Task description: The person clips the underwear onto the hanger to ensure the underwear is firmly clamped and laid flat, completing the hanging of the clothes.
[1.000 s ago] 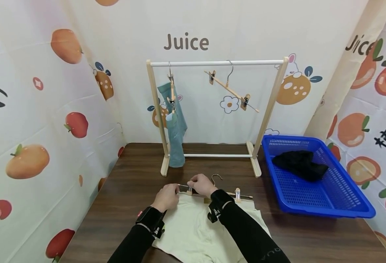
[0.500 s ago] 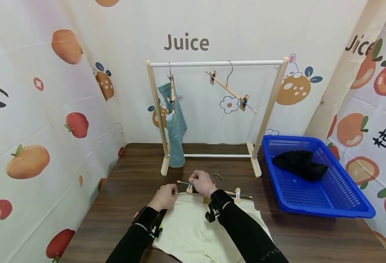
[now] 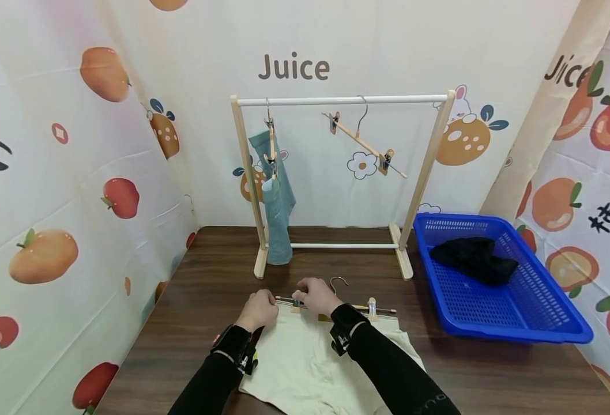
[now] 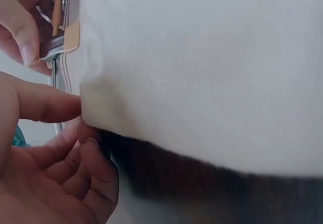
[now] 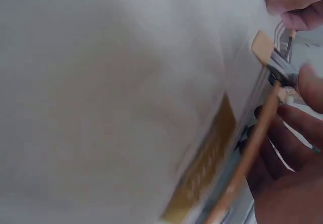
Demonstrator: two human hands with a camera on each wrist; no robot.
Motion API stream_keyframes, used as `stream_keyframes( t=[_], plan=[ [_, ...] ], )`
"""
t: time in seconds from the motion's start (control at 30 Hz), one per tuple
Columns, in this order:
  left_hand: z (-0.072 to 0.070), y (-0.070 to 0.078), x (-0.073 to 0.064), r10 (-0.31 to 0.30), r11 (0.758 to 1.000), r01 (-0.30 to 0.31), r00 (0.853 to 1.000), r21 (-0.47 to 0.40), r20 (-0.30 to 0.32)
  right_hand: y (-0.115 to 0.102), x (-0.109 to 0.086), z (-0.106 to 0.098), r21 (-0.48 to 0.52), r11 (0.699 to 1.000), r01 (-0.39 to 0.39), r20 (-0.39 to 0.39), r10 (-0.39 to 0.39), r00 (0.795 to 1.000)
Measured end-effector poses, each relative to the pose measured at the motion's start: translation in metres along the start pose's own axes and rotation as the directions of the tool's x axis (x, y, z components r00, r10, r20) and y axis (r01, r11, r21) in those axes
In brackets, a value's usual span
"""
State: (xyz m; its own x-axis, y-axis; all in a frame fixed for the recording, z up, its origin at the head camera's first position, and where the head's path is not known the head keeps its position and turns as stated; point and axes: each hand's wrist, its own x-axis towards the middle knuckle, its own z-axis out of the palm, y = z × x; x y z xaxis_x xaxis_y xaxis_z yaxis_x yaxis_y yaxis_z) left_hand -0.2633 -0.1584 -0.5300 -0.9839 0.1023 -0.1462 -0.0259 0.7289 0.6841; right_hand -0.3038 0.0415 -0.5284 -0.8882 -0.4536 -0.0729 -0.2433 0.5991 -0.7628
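Cream shorts point(image 3: 315, 357) lie on the table with the waistband toward the rack. My left hand point(image 3: 257, 311) pinches the left corner of that waistband between thumb and forefinger. A wooden clip hanger point(image 5: 247, 153) lies along the waistband, its metal hook point(image 3: 338, 280) pointing away from me. My right hand point(image 3: 317, 295) holds the hanger's left clip point(image 4: 71, 36), thumb on its metal part, with fingers behind the bar. The clip's wooden pad overlaps the waistband edge; whether it grips the cloth I cannot tell. The right clip point(image 3: 372, 308) stands at the waistband's other side.
A wood-and-white rack point(image 3: 343, 100) stands behind the hands. On it hang a blue-green garment point(image 3: 279, 213) on one hanger and a bare clip hanger point(image 3: 357, 138). At right, a blue basket point(image 3: 512, 334) holds a black cloth point(image 3: 473, 260).
The right hand first raised the hanger's left end slightly, then lowered it to the waistband and shifted it left. The left hand moved a little left, still at the waistband corner.
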Motion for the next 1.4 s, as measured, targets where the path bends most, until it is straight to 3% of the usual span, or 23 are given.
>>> stream_keyframes(
  t=[0.13, 0.23, 0.3, 0.37, 0.43, 0.53, 0.6, 0.67, 0.8, 0.97, 1.23, 1.4],
  plan=[
    [0.001, 0.009, -0.002, -0.013, 0.993, 0.021, 0.998, 0.117, -0.066, 0.005, -0.011, -0.015, -0.065, 0.997, 0.044, -0.028, -0.046, 0.999],
    [0.002, 0.020, -0.003, 0.084, 0.970, -0.046, 0.985, 0.240, -0.148, 0.009, -0.024, -0.035, -0.154, 0.987, 0.035, -0.074, -0.047, 0.996],
    [0.004, 0.027, -0.001, 0.198, 0.936, -0.132, 0.964, 0.326, -0.179, 0.012, -0.032, -0.050, -0.249, 0.969, 0.006, -0.100, -0.031, 0.995],
    [0.006, 0.033, 0.002, 0.293, 0.901, -0.216, 0.942, 0.377, -0.161, 0.014, -0.039, -0.065, -0.360, 0.932, -0.051, -0.115, 0.010, 0.993],
    [0.008, 0.038, 0.005, 0.344, 0.873, -0.276, 0.933, 0.401, -0.106, 0.015, -0.048, -0.080, -0.464, 0.875, -0.137, -0.129, 0.087, 0.988],
    [0.011, 0.040, 0.008, 0.350, 0.859, -0.308, 0.936, 0.408, -0.031, 0.018, -0.061, -0.098, -0.536, 0.792, -0.291, -0.126, 0.266, 0.956],
    [0.013, 0.041, 0.009, 0.327, 0.866, -0.300, 0.945, 0.400, 0.000, 0.021, -0.069, -0.105, -0.542, 0.765, -0.349, -0.097, 0.355, 0.930],
    [0.014, 0.040, 0.009, 0.306, 0.879, -0.287, 0.952, 0.381, 0.009, 0.028, -0.074, -0.106, -0.507, 0.777, -0.374, -0.061, 0.400, 0.914],
    [0.016, 0.039, 0.009, 0.280, 0.912, -0.275, 0.960, 0.306, 0.028, 0.043, -0.078, -0.105, -0.439, 0.814, -0.380, -0.072, 0.390, 0.918],
    [0.023, 0.042, 0.010, 0.256, 0.925, -0.259, 0.965, 0.277, 0.046, 0.053, -0.078, -0.107, -0.406, 0.816, -0.411, -0.115, 0.400, 0.909],
    [0.034, 0.055, 0.016, 0.284, 0.877, -0.300, 0.954, 0.375, 0.099, 0.054, -0.080, -0.105, -0.422, 0.818, -0.391, -0.109, 0.383, 0.917],
    [0.037, 0.061, 0.022, 0.254, 0.876, -0.294, 0.955, 0.382, 0.154, 0.054, -0.080, -0.103, -0.436, 0.815, -0.382, -0.092, 0.382, 0.920]
  ],
)
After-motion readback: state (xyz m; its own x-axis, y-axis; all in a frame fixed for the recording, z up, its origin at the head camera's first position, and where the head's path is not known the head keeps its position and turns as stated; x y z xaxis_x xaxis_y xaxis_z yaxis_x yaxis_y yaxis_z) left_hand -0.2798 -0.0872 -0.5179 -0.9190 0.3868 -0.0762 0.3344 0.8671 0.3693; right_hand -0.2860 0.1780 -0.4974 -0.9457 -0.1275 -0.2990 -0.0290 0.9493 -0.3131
